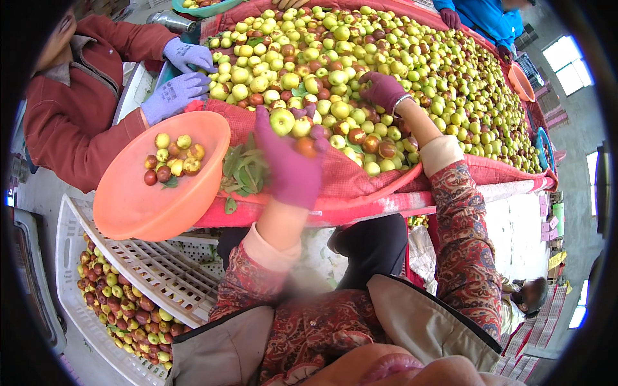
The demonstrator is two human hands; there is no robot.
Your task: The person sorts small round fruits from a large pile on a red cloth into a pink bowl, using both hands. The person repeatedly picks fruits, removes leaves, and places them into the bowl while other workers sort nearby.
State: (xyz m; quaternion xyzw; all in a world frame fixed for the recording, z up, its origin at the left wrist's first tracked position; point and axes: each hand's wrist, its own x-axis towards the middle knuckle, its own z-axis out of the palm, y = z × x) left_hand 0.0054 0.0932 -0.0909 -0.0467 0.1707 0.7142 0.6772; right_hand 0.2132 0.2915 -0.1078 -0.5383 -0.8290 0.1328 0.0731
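Observation:
A wide heap of green and reddish-brown jujubes (338, 77) lies on a table covered with red quilted cloth (357, 188). My left hand (292, 159), in a purple glove, is palm up over the near edge and cradles several jujubes, green ones and a brownish one. My right hand (385, 91), gloved alike, reaches palm down into the heap; its fingertips are at a jujube, and its grip is partly hidden. Left of my left hand is a small pile of green leaves (244, 166). Beside it, an orange plastic bowl (116, 193) holds several blemished jujubes.
A white plastic crate (72, 289) of brownish jujubes stands below the bowl. At left, a co-worker's lavender-gloved hands (178, 79) touch the heap's edge. Another person in blue (487, 19) is at the far side. More basins sit around the table, including an orange one (521, 82).

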